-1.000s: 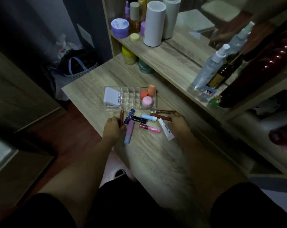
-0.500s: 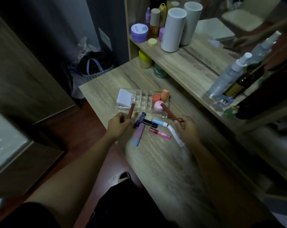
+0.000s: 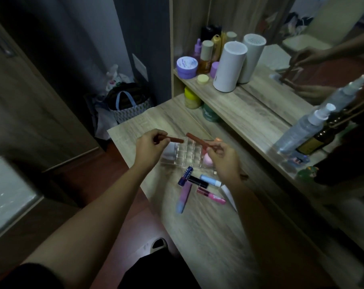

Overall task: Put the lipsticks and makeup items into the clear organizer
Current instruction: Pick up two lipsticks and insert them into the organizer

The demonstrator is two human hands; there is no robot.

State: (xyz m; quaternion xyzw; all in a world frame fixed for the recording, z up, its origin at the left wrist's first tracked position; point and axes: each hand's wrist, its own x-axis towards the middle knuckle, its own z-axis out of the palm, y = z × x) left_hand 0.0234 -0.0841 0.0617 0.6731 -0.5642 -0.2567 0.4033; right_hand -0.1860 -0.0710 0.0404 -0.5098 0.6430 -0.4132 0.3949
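The clear organizer (image 3: 188, 154) sits on the wooden desk, partly hidden by my hands; a pink sponge (image 3: 207, 160) lies in its right section. My left hand (image 3: 149, 150) is shut on a brown lipstick (image 3: 175, 139) held just above the organizer's left side. My right hand (image 3: 224, 158) grips another brown lipstick (image 3: 195, 138), tilted over the grid. On the desk below lie a dark blue tube (image 3: 185, 175), a black lipstick (image 3: 197, 181), a light blue tube (image 3: 210, 180), a pink gloss (image 3: 211, 196) and a lilac tube (image 3: 183, 198).
A raised shelf (image 3: 247, 113) to the right carries a white cylinder (image 3: 229, 66), a purple jar (image 3: 186, 67), small bottles and a spray bottle (image 3: 302, 130) before a mirror. Jars stand under the shelf. A bag (image 3: 127, 105) sits on the floor left of the desk edge.
Both hands picked a brown lipstick off the desk and lifted them up over the organizer. The camera view shifted down and left.
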